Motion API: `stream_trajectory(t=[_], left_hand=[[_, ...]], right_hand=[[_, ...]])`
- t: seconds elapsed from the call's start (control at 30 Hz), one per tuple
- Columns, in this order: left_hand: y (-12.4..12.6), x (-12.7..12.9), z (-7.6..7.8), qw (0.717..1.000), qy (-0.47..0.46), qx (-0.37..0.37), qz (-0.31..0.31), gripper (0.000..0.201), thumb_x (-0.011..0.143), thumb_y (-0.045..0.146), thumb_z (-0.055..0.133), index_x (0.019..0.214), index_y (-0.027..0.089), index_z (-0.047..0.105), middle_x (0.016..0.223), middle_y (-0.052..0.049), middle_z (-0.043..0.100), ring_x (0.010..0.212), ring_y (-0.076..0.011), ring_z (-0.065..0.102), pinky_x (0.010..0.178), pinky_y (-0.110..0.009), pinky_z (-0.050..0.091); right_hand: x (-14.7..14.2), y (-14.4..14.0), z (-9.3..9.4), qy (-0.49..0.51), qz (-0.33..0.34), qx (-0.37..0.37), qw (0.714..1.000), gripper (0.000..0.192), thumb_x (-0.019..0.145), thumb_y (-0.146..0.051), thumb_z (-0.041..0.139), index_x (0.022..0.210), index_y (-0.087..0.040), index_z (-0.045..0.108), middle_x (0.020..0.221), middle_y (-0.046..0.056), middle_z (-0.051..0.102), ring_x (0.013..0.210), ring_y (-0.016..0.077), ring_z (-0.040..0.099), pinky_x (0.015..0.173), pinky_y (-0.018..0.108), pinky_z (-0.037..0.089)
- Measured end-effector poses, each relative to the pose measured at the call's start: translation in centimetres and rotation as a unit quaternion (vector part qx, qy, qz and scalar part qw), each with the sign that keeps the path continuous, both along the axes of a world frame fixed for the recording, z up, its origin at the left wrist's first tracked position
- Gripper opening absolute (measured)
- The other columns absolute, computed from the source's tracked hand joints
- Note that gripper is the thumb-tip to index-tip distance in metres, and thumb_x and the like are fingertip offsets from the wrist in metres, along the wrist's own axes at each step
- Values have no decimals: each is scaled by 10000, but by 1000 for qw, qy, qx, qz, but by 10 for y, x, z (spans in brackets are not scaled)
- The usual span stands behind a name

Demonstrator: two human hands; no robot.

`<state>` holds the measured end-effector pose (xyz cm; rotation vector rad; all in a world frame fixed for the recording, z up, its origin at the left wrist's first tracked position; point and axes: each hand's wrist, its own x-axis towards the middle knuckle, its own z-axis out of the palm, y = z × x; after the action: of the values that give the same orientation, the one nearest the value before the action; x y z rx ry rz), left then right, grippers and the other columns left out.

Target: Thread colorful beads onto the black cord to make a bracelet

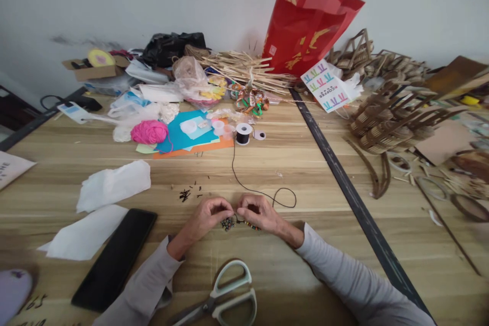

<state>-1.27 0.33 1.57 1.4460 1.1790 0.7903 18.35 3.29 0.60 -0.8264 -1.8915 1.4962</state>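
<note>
My left hand and my right hand are close together over the wooden table, thumb and fingers of each pinched. Between the fingertips a short bit of black cord shows. A strand of colourful beads hangs partly hidden below my right hand. Just under my left fingertips lies a cluster of dark beads. From a white spool, black cord runs loosely across the table and loops beside my right hand. Scissors with pale handles rest nearer me.
Short black cord scraps lie beyond my left hand. A black phone and white paper sheets are at left. Pink yarn, blue card and a red bag stand behind. Woven baskets crowd the right.
</note>
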Motion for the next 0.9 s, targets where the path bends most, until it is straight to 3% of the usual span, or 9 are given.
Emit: stream_trajectory(t=[0.23,0.6,0.9], left_hand=[[1,0,-2,1000,-6,2,-1,121,747,239,621,689,134,640,665,-19,633,655,-145,553,637,-242,430],[1,0,1,1000,13,20,13,125,745,245,614,683,139,639,656,-16,635,643,-146,553,636,-246,440],[2,-2,-4,1000,-12,-3,29,119,724,242,625,688,130,640,653,-20,645,639,-142,564,632,-248,454]], right_hand=[[-2,-2,2,4,8,-71,997,283,743,-388,687,819,-133,590,697,2,567,565,76,468,506,185,362],[-4,-1,-3,-15,5,-48,999,121,768,-232,626,814,-121,612,646,-11,544,532,62,443,484,165,363],[-3,0,-3,-22,-4,-27,999,136,797,-260,598,795,-125,616,636,-12,530,550,73,446,497,174,359]])
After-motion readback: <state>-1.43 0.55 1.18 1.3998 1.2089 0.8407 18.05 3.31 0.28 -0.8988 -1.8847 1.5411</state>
